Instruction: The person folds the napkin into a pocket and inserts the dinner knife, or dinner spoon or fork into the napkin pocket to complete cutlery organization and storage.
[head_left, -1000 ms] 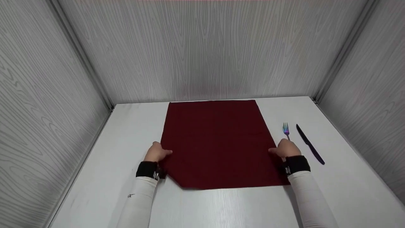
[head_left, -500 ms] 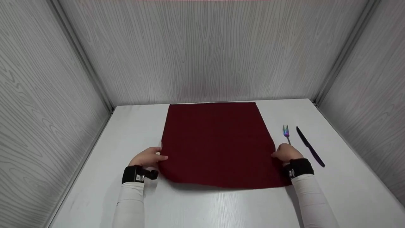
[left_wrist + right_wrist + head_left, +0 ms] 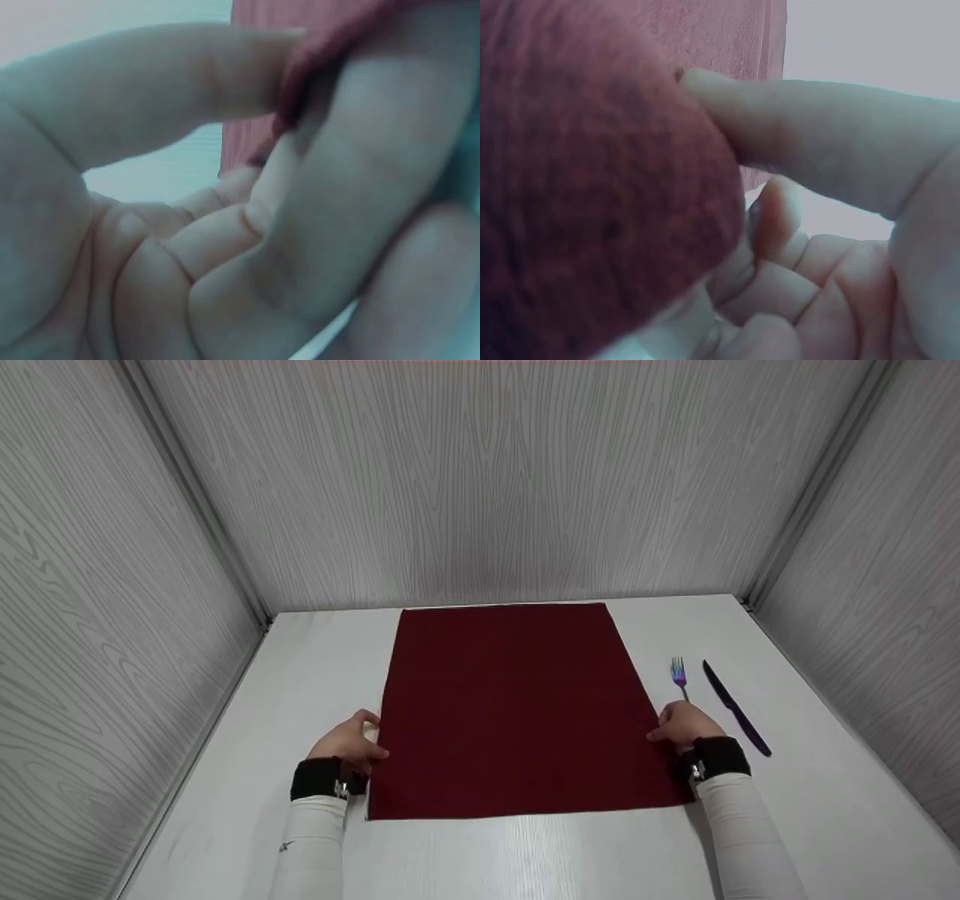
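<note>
A dark red cloth point(image 3: 517, 709) lies spread over the white table, its near edge straight and both near corners extended. My left hand point(image 3: 346, 741) pinches its left edge, thumb above and fingers beneath. In the left wrist view, a raised fold of the cloth point(image 3: 330, 52) sits between thumb and curled fingers. My right hand point(image 3: 685, 724) pinches the right edge opposite, above the near right corner. The right wrist view has the cloth point(image 3: 600, 172) draping in front of the fingers, with the thumb on its edge. Some fingertips are hidden under the fabric.
A rainbow-coloured fork point(image 3: 679, 670) lies just beyond my right hand, its handle partly hidden by it. To its right is a dark knife point(image 3: 736, 709), lying aslant. Grey wood-grain panels point(image 3: 480, 487) close off the table point(image 3: 315, 660) at the back and both sides.
The left hand has moved outward to the left and drawn the cloth's folded near left corner out flat. The right hand has shifted slightly nearer, still on the right edge.
</note>
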Tool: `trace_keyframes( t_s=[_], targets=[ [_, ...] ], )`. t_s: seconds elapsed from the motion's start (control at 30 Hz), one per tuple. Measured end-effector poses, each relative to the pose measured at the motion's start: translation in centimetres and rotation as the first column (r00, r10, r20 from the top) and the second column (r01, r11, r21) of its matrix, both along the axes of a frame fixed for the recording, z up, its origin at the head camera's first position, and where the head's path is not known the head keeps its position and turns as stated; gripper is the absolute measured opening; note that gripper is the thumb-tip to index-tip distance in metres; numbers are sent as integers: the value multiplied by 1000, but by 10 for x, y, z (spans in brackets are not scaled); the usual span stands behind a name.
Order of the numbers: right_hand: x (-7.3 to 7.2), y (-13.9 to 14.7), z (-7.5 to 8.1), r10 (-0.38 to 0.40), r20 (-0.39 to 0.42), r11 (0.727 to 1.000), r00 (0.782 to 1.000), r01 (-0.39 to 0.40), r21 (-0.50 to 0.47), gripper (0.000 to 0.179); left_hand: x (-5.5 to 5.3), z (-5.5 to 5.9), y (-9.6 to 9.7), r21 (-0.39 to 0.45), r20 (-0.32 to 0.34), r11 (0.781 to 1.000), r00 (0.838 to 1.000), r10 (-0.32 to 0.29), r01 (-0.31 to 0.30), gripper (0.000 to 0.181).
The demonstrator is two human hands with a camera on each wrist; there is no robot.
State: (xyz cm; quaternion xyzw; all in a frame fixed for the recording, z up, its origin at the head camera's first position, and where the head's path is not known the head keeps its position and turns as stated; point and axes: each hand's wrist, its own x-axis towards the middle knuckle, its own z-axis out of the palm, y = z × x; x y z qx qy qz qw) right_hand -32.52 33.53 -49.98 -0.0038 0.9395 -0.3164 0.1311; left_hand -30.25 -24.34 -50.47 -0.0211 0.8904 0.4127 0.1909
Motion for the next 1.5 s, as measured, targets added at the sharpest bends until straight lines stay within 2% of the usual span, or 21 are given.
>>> trace_keyframes(
  t_s=[0.1, 0.17, 0.4, 0.63, 0.8, 0.87, 0.97, 1.07, 1.17, 1.23, 1.33, 1.5],
  targets=[
    [1, 1, 0, 6, -7, 1000, 1000, -6, 17, 30, 1, 2, 1, -12, -2, 1000, 1000, -14, 14, 92],
    [3, 2, 0, 17, -10, 999, 1000, -17, 29, 29, 3, 3, 2, -19, -10, 999, 1000, -27, 26, 100],
    [5, 5, 4, 22, 22, 1000, 1000, -22, 18, 24, 5, 6, 4, -72, -1, 995, 998, -68, 68, 82],
    [7, 8, 6, 40, 67, 999, 997, -40, 4, 25, 5, 8, 4, -146, -24, 984, 994, -108, 104, 84],
    [9, 9, 7, 37, 71, 999, 997, -39, 29, 29, 6, 11, 4, -161, -13, 981, 994, -111, 108, 82],
    [9, 9, 9, 30, 46, 997, 998, -33, 68, 33, 6, 14, 5, -176, -22, 980, 994, -103, 97, 74],
    [6, 7, 11, 21, -69, 993, 997, -13, 117, 35, 5, 19, 6, -195, -95, 978, 992, -88, 68, 59],
    [3, 0, 11, 8, -211, 995, 977, 14, 103, 36, -1, 19, 10, -189, -212, 981, 973, -92, 51, 49],
    [-2, -12, 7, 24, -291, 998, 956, -9, 56, 35, -4, 15, 16, -167, -271, 983, 955, -120, 76, 45],
    [-4, -19, 4, 47, -290, 998, 956, -37, 42, 34, -4, 13, 19, -169, -262, 980, 954, -147, 104, 44],
    [-5, -24, 2, 103, -258, 993, 961, -86, 76, 36, -4, 10, 20, -187, -225, 972, 957, -183, 142, 41],
    [-2, -25, 3, 131, -191, 988, 973, -113, 100, 41, -3, 10, 20, -225, -210, 962, 956, -206, 157, 37]
  ],
)
